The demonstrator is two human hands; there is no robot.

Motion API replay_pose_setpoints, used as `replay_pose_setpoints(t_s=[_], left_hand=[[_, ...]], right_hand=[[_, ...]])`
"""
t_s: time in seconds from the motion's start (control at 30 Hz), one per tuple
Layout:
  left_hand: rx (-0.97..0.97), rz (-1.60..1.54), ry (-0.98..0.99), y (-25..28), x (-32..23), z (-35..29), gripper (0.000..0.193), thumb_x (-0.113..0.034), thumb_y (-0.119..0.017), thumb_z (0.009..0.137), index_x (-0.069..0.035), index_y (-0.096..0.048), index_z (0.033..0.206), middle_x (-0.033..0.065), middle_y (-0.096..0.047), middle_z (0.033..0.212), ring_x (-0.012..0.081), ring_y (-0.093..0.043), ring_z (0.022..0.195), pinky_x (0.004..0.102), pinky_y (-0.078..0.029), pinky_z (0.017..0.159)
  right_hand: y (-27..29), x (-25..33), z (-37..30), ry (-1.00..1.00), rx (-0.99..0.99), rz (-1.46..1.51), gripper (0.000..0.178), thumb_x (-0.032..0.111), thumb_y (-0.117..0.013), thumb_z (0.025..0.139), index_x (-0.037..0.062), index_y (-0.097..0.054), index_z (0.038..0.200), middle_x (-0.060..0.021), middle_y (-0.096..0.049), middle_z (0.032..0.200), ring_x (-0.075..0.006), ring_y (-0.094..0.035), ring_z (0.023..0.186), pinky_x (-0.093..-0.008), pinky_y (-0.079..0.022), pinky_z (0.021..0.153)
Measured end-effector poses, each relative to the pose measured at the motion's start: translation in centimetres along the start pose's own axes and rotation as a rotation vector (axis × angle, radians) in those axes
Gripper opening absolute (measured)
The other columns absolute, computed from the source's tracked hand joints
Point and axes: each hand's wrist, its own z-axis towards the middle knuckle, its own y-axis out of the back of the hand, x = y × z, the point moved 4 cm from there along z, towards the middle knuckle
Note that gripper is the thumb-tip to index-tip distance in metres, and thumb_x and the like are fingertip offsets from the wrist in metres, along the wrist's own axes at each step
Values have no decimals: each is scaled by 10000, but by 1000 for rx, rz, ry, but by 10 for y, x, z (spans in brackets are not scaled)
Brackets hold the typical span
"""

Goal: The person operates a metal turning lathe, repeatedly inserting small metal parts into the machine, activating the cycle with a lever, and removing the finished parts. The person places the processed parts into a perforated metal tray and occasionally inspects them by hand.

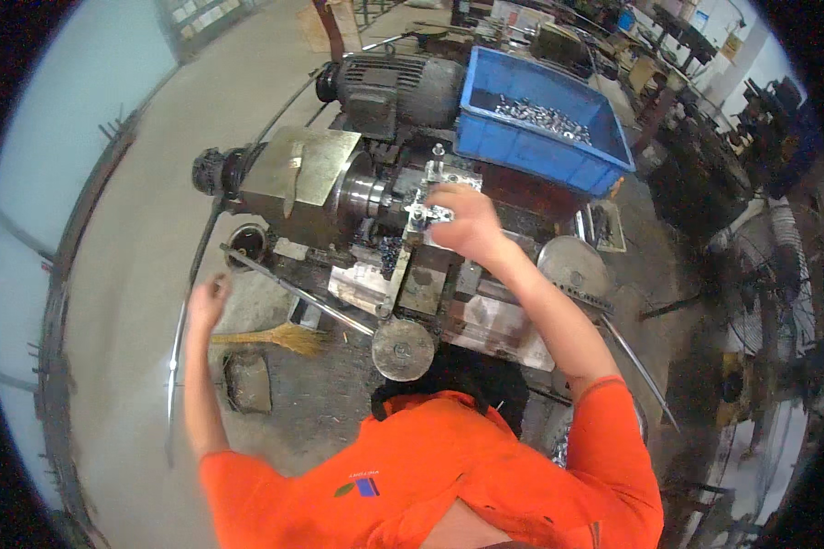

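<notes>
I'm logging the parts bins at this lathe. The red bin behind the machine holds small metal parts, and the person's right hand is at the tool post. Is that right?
Not quite: the bin is blue, not red, as the head view shows. The rest stands: it sits behind the lathe with small metal parts in it, and the right hand is at the tool post.

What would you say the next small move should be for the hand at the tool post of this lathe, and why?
Probably a small inward feed toward the chuck: the right hand rests on the shiny tool post, which sits just beside the chuck, while the left hand is closed near the long lever, though whether it grips it is unclear.
</notes>
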Motion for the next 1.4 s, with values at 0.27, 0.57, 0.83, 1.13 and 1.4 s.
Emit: replay_pose_setpoints(t_s=[0.27,0.57,0.83,1.13,1.4], left_hand=[[-122,82,651,14,145,-84,461,-476,-434,836,-57,-612,910,182,-619,843,334,-598,807,430,-453,702],[-198,45,414,-3,49,-116,357,-364,-567,749,-18,-577,839,183,-607,752,328,-600,691,412,-464,646],[198,-799,377,-12,51,-46,216,-135,-607,752,27,-551,883,90,-564,600,172,-561,486,287,-471,448],[-7,-909,283,-20,51,-45,314,-199,-636,763,23,-533,960,86,-559,713,166,-565,589,287,-489,509],[145,-888,227,-18,42,-60,455,-273,-617,798,22,-508,1127,96,-537,951,173,-530,866,330,-443,763]], right_hand=[[-95,17,60,-185,495,-380,285,221,-584,571,5,-657,742,-205,-618,842,-332,-578,862,-370,-469,790],[-91,8,54,-116,401,-390,231,192,-554,541,0,-628,646,-210,-614,727,-349,-607,709,-392,-495,677],[40,-46,66,-329,466,-386,300,231,-594,536,81,-677,782,-214,-615,881,-338,-599,821,-397,-486,743],[138,-75,-20,-246,-80,-395,529,169,-585,561,103,-578,1086,-216,-434,1236,-371,-436,1106,-390,-370,934],[220,-83,-288,-941,-91,-378,428,176,-599,580,35,-621,983,-156,-618,942,-286,-595,855,-334,-458,773]])
